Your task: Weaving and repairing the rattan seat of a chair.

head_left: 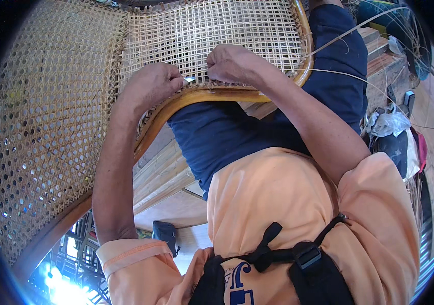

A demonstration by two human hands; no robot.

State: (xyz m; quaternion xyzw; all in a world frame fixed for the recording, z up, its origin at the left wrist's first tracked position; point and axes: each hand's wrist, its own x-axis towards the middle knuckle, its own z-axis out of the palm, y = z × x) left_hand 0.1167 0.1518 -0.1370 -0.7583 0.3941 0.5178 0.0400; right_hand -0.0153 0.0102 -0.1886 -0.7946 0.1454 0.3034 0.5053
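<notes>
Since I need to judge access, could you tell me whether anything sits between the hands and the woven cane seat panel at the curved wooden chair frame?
Nothing visible does: the left hand and right hand already rest on the woven cane seat panel beside the curved wooden frame.

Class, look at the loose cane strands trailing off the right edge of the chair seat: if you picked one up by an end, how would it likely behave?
The cane strands are thin and sweep in long curves, so one would probably flex and droop rather than stay straight. They look very light for their length. Being springy, a strand may whip back when released near the woven seat.
</notes>
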